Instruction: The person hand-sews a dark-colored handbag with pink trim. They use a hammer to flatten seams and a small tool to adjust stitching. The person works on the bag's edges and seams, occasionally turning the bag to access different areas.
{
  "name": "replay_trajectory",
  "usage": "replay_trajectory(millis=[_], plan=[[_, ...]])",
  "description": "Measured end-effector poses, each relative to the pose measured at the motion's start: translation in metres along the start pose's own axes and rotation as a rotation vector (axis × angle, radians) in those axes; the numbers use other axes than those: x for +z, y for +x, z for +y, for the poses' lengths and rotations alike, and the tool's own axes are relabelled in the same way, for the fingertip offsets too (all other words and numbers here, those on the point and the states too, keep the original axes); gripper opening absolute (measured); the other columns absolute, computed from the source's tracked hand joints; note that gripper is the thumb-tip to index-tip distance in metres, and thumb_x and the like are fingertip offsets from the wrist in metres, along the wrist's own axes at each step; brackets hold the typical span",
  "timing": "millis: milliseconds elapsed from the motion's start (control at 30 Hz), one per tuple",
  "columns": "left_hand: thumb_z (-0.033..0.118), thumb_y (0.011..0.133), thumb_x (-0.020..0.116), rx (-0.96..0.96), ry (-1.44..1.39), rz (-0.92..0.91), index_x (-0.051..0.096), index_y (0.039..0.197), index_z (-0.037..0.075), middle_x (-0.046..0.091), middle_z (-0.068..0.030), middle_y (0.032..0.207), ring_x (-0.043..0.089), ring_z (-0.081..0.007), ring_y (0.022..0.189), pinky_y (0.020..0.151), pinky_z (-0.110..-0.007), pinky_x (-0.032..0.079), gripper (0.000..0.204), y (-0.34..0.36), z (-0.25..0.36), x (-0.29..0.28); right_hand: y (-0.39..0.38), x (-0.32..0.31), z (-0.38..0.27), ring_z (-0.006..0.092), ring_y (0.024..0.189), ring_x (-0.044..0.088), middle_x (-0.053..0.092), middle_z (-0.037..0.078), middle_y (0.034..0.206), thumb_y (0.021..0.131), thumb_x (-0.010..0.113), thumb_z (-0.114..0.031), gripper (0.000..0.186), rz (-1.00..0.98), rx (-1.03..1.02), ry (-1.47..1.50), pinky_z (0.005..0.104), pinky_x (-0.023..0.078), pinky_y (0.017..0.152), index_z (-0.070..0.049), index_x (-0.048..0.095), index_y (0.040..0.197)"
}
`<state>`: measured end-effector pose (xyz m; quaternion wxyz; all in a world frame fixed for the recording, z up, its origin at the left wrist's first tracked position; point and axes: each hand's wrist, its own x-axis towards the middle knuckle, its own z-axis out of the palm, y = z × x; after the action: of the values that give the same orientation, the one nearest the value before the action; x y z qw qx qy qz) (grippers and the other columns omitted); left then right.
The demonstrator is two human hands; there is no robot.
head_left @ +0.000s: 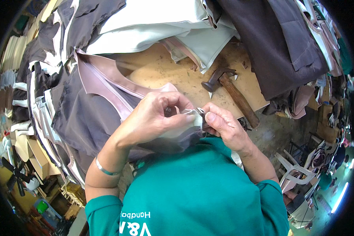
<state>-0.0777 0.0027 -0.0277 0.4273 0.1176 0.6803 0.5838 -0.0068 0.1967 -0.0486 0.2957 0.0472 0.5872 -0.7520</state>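
Close in front of my body, both hands are closed on the edge of a bag lining (94, 108) of dark, thin fabric. My left hand (157, 114) pinches a pale, whitish piece (187, 128) at that edge between thumb and forefinger. Just to its right, my right hand (226, 126) grips the dark corner with thumb and bent fingers. Thin white strands show between the fingertips; whether they are thread or cord I cannot tell. A pink leather-like panel with a zipper (106, 80) runs through the lining, up and left of my left hand.
A hammer (238, 98) with a wooden handle lies on the wooden tabletop (153, 65), right of centre. Pale sheets (145, 29) and dark fabric (279, 47) are piled at the back. More cut pieces hang at the left. A white plastic chair (293, 169) stands at the lower right.
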Motion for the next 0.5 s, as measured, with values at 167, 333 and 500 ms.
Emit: replay_trajectory(millis=[167,333,500], plan=[[0.011,0.072,0.070,0.276,0.144,0.160,0.057,0.091,0.004,0.053,0.0029,0.081,0.045,-0.0037,0.067,0.058,-0.016,0.037,0.023,-0.014,-0.005,-0.005,-0.006,-0.018,0.025,0.0229,0.072,0.057,0.057,0.011,0.080,0.082,0.057,-0.022,0.023,0.258,-0.106,-0.981,0.0327,0.044,0.061,-0.005,0.050,0.097],[0.006,0.070,0.068,0.070,-0.004,0.305,0.054,0.084,0.000,0.054,0.0008,0.071,0.047,-0.0041,0.060,0.054,-0.019,0.039,0.020,-0.042,-0.011,-0.004,-0.005,-0.023,0.038,0.0326,0.073,0.058,0.057,0.016,0.087,0.074,0.063,-0.015,0.031,0.370,-0.229,-1.266,0.0406,0.046,0.062,-0.006,0.049,0.100],[0.002,0.070,0.068,0.160,0.029,0.246,0.055,0.082,0.000,0.056,-0.0012,0.068,0.054,-0.0066,0.056,0.051,-0.020,0.041,0.018,-0.055,-0.007,0.000,0.024,-0.019,0.047,0.0298,0.068,0.057,0.054,0.012,0.084,0.074,0.061,-0.011,0.026,0.426,-0.444,-1.427,0.0386,0.045,0.062,-0.005,0.050,0.097]])
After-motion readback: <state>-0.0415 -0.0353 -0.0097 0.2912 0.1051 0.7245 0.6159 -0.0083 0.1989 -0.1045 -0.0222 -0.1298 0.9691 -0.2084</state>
